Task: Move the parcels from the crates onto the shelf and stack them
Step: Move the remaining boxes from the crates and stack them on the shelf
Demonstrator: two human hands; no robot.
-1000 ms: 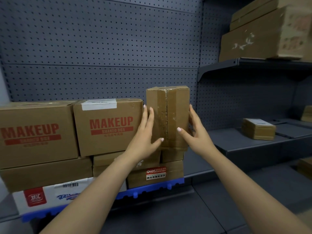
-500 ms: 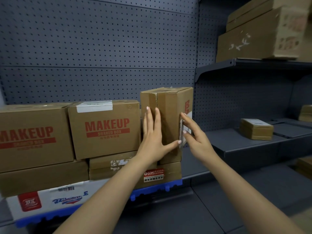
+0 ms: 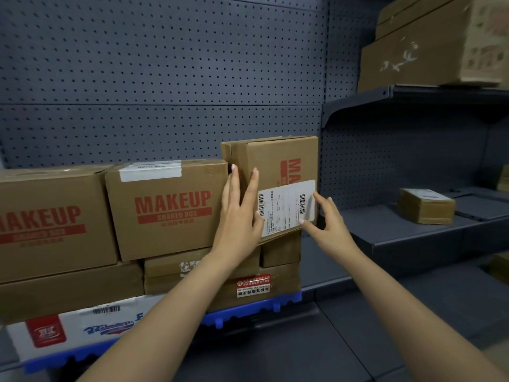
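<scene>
I am logging both grips released: left hand (image 3: 237,219) pressing flat, right hand (image 3: 329,228) lightly touching the upright brown parcel (image 3: 271,158) bearing red lettering and a white barcode label (image 3: 286,206).

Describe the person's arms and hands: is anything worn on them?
The left hand and right hand are bare: no gloves, rings or watch show. The left forearm and right forearm are bare too, with no sleeve in view. The nails seem to carry a pale polish, though that is hard to tell.

Brown labelled parcel (image 3: 278,164) upright atop stack, beside MAKEUP box (image 3: 165,208)
</scene>
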